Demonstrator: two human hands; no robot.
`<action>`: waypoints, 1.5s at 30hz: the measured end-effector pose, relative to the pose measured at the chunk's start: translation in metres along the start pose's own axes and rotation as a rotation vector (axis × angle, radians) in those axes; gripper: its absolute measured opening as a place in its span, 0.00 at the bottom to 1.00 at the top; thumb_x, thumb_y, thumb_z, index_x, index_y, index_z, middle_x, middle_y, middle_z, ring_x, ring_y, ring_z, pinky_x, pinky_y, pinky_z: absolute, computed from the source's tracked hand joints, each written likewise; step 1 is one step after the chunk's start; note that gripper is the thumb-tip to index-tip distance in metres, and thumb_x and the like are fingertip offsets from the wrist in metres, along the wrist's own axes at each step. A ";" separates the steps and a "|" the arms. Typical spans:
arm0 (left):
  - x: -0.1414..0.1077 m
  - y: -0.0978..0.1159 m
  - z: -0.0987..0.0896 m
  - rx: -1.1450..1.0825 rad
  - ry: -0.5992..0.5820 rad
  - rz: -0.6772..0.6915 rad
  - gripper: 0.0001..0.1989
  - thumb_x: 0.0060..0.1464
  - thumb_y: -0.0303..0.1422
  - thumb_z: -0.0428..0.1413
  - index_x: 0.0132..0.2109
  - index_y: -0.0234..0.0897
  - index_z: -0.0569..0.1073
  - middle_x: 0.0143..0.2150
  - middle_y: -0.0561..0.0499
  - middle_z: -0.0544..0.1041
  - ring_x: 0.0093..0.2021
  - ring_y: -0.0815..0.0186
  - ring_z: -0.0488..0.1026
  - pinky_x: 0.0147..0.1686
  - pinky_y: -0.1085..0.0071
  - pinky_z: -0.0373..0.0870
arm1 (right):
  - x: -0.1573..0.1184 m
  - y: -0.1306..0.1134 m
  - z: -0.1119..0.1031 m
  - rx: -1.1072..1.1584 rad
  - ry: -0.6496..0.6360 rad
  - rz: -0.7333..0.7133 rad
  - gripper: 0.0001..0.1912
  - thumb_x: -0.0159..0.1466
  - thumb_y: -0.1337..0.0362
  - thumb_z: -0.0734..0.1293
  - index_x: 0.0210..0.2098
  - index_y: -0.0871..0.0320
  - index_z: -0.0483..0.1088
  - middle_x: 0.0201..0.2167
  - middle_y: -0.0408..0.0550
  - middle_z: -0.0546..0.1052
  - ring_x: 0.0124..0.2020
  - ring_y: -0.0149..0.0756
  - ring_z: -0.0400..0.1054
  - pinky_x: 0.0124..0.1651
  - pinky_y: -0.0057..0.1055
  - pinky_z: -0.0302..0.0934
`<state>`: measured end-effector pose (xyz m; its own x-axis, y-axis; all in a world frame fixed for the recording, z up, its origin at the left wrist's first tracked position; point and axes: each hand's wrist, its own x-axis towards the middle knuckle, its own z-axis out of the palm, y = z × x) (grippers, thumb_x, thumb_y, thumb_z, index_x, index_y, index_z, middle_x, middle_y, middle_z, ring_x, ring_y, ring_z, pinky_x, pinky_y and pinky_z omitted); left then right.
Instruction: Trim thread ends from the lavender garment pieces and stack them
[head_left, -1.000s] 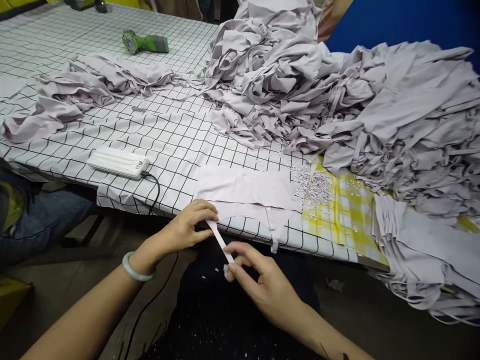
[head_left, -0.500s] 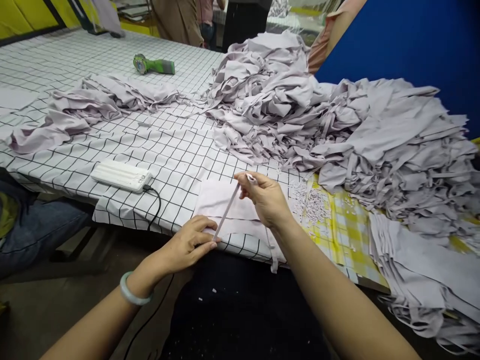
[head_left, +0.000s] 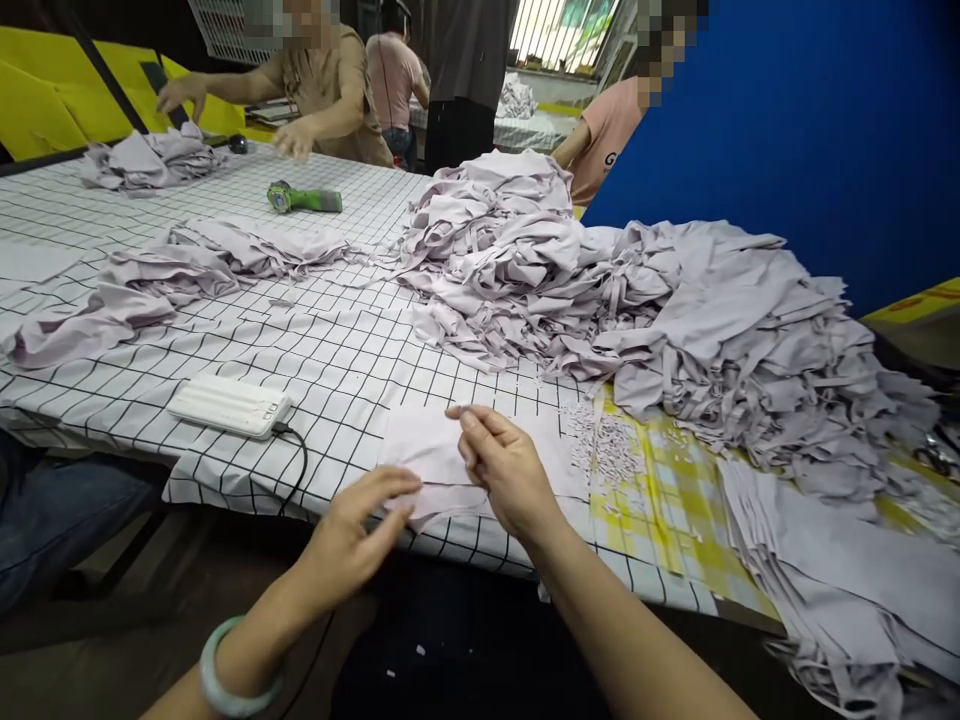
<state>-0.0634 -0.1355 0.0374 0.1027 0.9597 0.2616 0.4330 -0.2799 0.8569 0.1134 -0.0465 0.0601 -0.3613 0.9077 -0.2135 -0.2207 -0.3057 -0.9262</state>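
Observation:
A pale lilac fabric piece [head_left: 420, 445] lies flat at the table's front edge, a folded flap along its near side. At the flap's left end is my left hand [head_left: 352, 535], thumb and fingers apart, with nothing seen between them; whether the fingertips touch the cloth I cannot tell. My right hand [head_left: 510, 470] is closed in a pinch over the right part of the piece. What its fingers hold, if anything, is hidden. Small fabric snippets [head_left: 611, 450] lie scattered to its right.
A large heap of lilac fabric [head_left: 517, 240] fills the back right. Stacked pieces [head_left: 817, 540] overhang the right front edge. A white power bank [head_left: 229, 405] with a black cable lies left, a green handheld tool [head_left: 304, 198] farther back. A co-worker [head_left: 330, 90] reaches across the far side.
The narrow strip stretched between my hands no longer shows. My left thumb and fingers have parted. The view has tilted up, bringing co-workers and a fabric bundle at the far left into sight.

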 end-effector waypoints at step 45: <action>0.061 -0.049 0.025 -0.060 -0.273 -0.035 0.12 0.59 0.24 0.51 0.40 0.36 0.80 0.41 0.47 0.80 0.44 0.64 0.77 0.45 0.65 0.74 | -0.011 0.040 -0.002 0.087 0.208 0.561 0.07 0.59 0.62 0.62 0.28 0.60 0.67 0.12 0.33 0.60 0.12 0.19 0.41 0.14 0.20 0.34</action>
<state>-0.0559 -0.0620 -0.0001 0.3292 0.9379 0.1091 0.3875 -0.2395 0.8902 0.1098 -0.0680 0.0245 -0.2609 0.6353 -0.7269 -0.1244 -0.7688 -0.6273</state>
